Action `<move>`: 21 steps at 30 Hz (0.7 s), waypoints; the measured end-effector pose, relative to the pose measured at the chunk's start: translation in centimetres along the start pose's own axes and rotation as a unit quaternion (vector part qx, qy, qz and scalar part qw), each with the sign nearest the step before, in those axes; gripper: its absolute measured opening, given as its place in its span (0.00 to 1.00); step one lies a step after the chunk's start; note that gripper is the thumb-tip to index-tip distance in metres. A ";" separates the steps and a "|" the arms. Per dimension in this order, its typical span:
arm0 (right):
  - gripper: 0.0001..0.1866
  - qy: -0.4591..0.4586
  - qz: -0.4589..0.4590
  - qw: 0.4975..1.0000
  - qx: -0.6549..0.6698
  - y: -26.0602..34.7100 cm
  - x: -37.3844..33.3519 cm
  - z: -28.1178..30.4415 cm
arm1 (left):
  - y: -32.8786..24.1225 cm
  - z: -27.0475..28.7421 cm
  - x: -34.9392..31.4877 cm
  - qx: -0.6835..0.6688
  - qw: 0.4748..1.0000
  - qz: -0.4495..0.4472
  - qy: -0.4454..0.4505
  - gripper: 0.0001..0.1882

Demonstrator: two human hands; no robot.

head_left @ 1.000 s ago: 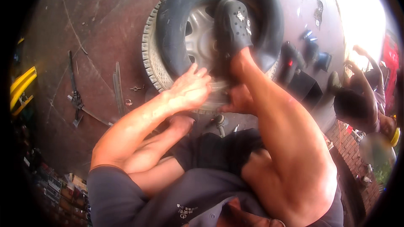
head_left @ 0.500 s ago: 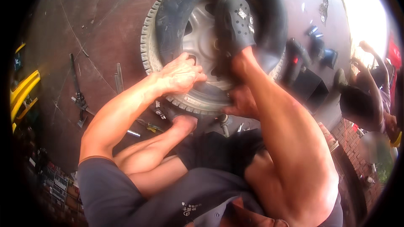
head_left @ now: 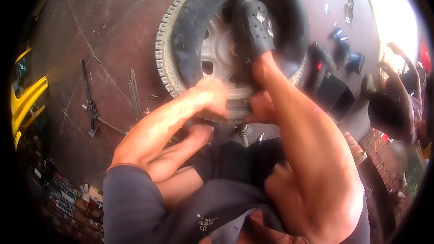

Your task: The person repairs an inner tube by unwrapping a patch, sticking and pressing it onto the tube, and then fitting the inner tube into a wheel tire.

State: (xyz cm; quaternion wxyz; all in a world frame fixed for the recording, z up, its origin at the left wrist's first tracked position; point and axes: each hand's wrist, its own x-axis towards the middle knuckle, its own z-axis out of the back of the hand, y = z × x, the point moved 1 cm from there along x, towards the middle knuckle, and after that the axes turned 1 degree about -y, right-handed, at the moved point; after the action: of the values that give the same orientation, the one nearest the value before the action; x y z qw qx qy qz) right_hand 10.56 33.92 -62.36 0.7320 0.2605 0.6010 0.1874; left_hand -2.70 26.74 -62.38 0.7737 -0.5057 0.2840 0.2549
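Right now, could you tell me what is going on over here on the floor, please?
A person is working on a wheel lying flat on the floor. A foot in a dark perforated clog presses down inside it, against the silver rim. The left hand grips the tyre's near edge; the right hand sits beside it, partly hidden. Long metal tools lie to the left. Another person crouches at the right.

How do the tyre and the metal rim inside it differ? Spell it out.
The tyre is black rubber, with a pale ridged tread on its outer edge; the metal rim is silver-grey and smooth, with holes cut through it. The tyre forms the outer ring; the rim sits inside it. The left hand rests at the rim's near edge, and a black clog presses down on the rim. Both lie flat on the floor, as one wheel.
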 end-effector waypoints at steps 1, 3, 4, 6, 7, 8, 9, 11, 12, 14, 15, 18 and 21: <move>0.26 0.009 -0.005 1.000 -0.003 0.2 0.1 0.1 | 0.0 -0.2 -0.1 0.011 1.000 -0.005 -0.021 0.17; 0.24 -0.007 0.078 0.997 0.001 -1.0 -0.4 0.6 | -0.9 -3.5 -1.7 0.061 0.946 -0.081 -0.308 0.18; 0.20 -0.005 0.067 0.997 -0.029 -0.9 -0.7 1.2 | -0.8 -5.1 -1.1 0.033 0.936 -0.121 -0.329 0.22; 0.21 0.026 0.086 0.996 -0.024 -2.6 0.2 2.4 | -2.2 -5.1 -1.4 0.007 0.923 -0.166 -0.348 0.26; 0.21 0.035 0.084 0.996 -0.022 -1.5 -1.6 1.1 | -2.3 -5.6 -1.9 0.001 0.956 -0.146 -0.254 0.25; 0.19 0.088 0.057 0.994 0.012 -0.4 -3.6 0.3 | -2.4 -6.0 -2.4 -0.008 0.980 -0.125 -0.157 0.25; 0.17 0.140 0.029 0.989 0.046 0.7 -5.8 -0.4 | -2.7 -6.6 -3.0 -0.058 0.994 -0.067 -0.056 0.23; 0.15 0.183 0.011 0.980 0.074 1.7 -7.7 -0.3 | -3.1 -6.6 -2.3 -0.093 0.994 -0.042 -0.049 0.21; 0.15 0.161 0.025 0.985 0.063 1.2 -7.5 0.0 | -3.0 -6.6 -2.3 -0.091 0.994 -0.044 -0.051 0.21; 0.16 0.116 0.041 0.992 0.042 -0.1 -5.9 1.2 | -2.7 -6.1 -1.8 -0.105 0.985 -0.055 -0.122 0.19; 0.16 0.104 0.046 0.993 0.035 -0.8 -5.2 1.1 | -2.8 -6.0 -1.3 -0.104 0.986 -0.051 -0.124 0.19; 0.16 0.073 0.061 0.995 0.016 -2.3 -3.5 1.4 | -3.1 -5.8 0.9 -0.084 0.994 -0.022 -0.063 0.17; 0.16 0.062 0.071 0.996 0.003 -3.6 -2.6 2.1 | -3.5 -6.7 0.9 -0.105 0.989 -0.027 -0.100 0.16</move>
State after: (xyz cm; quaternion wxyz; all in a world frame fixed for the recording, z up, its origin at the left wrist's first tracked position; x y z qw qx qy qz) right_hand 11.91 29.21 -62.24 0.6770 0.2927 0.6262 0.2527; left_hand -0.88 19.41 -62.96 0.7478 -0.5633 0.1631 0.3114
